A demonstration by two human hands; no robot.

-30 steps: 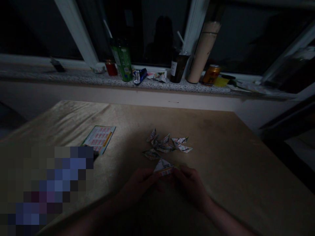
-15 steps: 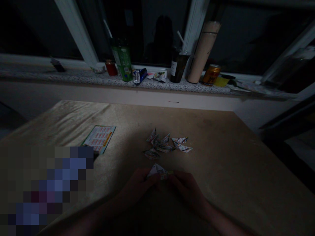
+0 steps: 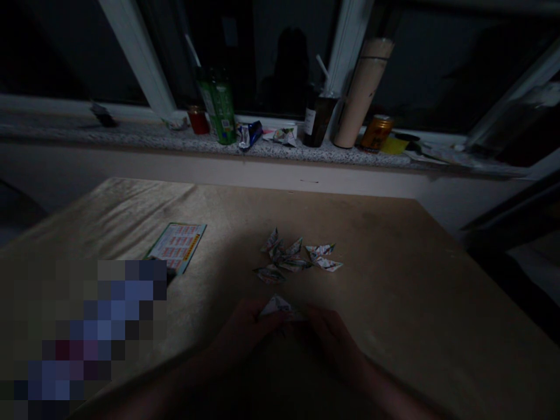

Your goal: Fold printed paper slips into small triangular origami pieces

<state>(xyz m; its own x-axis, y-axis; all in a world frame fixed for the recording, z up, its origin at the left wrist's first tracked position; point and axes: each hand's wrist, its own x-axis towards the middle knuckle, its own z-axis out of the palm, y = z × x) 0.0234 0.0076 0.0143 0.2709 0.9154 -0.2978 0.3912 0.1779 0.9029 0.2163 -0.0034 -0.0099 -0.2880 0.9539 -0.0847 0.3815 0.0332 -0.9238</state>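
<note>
A small folded piece of printed paper point(image 3: 277, 305), with a pointed triangular top, is held low in the middle of the view. My left hand point(image 3: 249, 326) grips its left side, thumb across the front. My right hand point(image 3: 328, 329) closes on its right end; the fingertips there are dim and partly hidden. Just beyond lie several folded paper pieces point(image 3: 294, 247) in a loose cluster, pointed like little boats. One of them, a folded paper piece point(image 3: 268, 274), rests nearest to my left hand.
A printed sheet or booklet point(image 3: 177, 245) lies left on the cloth-covered table point(image 3: 394, 262), beside a blurred-out area. Along the stone windowsill point(image 3: 153, 135) stand a green bottle point(image 3: 224, 111), a red jar point(image 3: 198, 120), a dark drink cup point(image 3: 318, 119), a tall flask point(image 3: 363, 93) and an orange can point(image 3: 376, 133).
The right part of the held paper, which stuck out between my hands, is now folded in or covered. My right hand has shifted slightly; the cluster stays put.
</note>
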